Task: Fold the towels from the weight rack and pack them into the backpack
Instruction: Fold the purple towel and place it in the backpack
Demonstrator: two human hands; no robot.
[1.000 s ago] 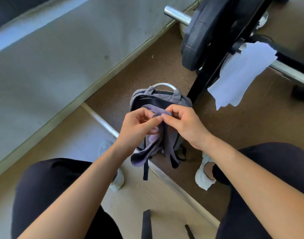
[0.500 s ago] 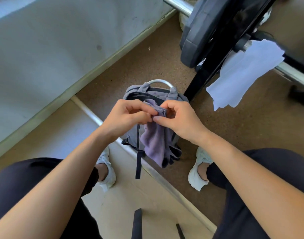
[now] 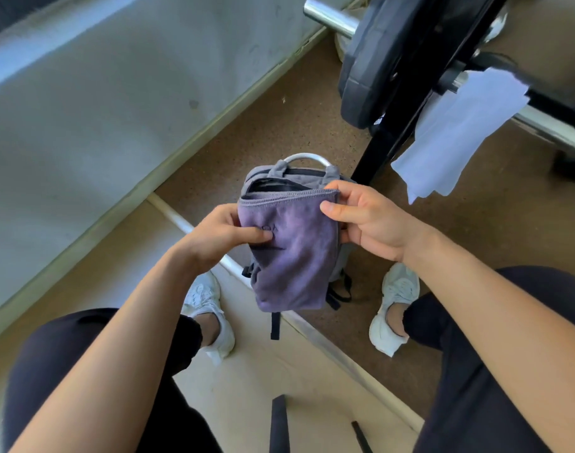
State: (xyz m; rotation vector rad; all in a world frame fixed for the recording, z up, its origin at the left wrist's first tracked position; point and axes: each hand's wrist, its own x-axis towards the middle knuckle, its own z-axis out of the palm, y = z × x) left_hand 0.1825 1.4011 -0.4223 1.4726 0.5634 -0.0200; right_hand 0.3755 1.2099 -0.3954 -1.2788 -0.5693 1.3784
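I hold a purple towel spread flat in front of me, folded double along its top hem. My left hand pinches its left edge with the thumb on the front. My right hand grips the top right corner, thumb across the cloth. Behind the towel a grey backpack stands upright on the brown floor with its top unzipped; the towel hides most of it. A white towel hangs over the weight rack's steel bar at the upper right.
A black weight plate and the rack's black upright stand just right of the backpack. My white shoes flank the bag. A grey wall slopes along the left. Black straps lie near the bottom edge.
My hands have moved apart, opening the bunched purple towel into a flat, wide panel. Before, both hands pinched it close together and it hung in a narrow fold.
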